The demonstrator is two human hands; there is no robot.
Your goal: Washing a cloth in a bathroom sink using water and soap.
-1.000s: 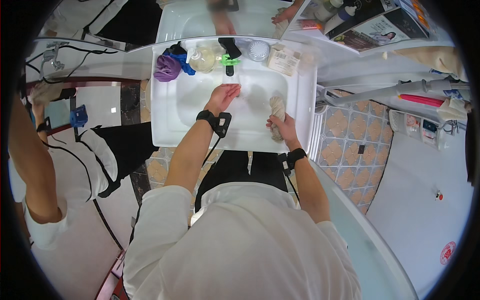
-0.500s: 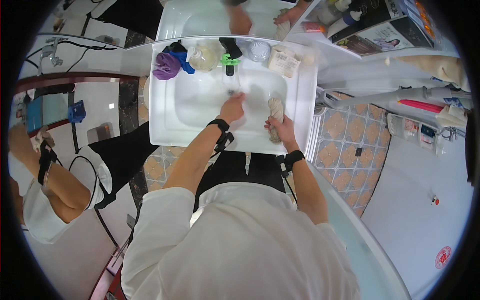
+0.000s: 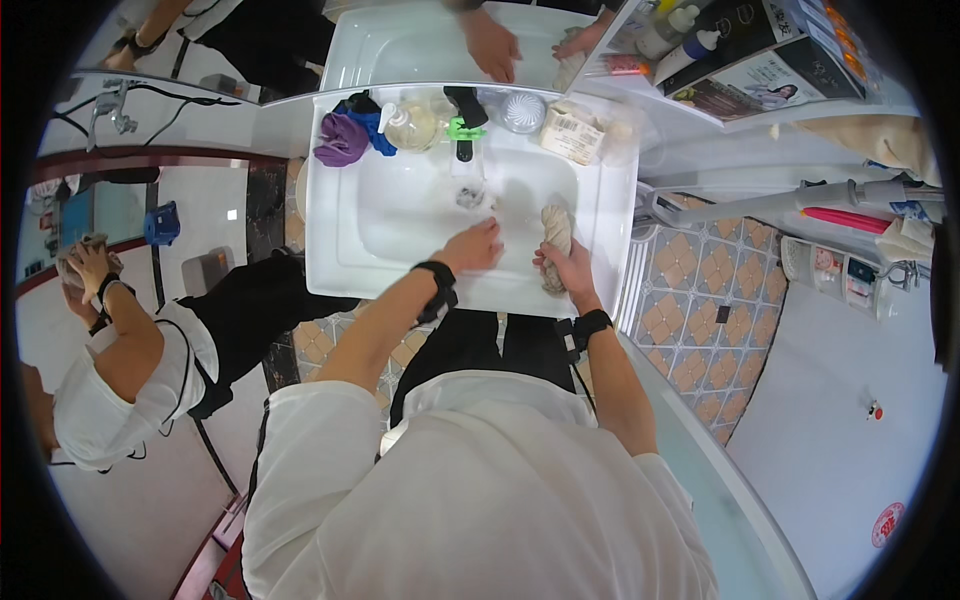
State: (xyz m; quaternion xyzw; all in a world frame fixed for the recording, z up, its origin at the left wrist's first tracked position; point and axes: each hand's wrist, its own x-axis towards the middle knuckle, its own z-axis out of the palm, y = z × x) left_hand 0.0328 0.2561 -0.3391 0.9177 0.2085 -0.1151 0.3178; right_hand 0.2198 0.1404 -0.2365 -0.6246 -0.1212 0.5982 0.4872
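A twisted beige cloth (image 3: 555, 222) lies lengthwise at the right side of the white sink (image 3: 335, 255). My right hand (image 3: 568, 266) is closed round its near part, close to the front rim. Over the basin's near middle, my left hand (image 3: 472, 248) holds nothing; its fingers are apart, as the mirror reflection also shows. Beyond that hand is the dark drain (image 3: 468, 197), with a blurred whitish patch about it. Above the drain stands the tap (image 3: 463, 150), with a bright green part (image 3: 465, 128) on it.
Along the sink's back stand purple cloth (image 3: 341, 140), blue cloth (image 3: 375, 125), a pump bottle (image 3: 410, 127), a clear ribbed container (image 3: 521, 112) and a printed packet (image 3: 571, 133). At left, another person (image 3: 130, 370) holds something beige. A grey pole (image 3: 760, 202) runs at right.
My left hand has drawn back from the drain toward the front rim, and the drain now shows. My right hand keeps its hold on the cloth. The other person's arms have shifted.
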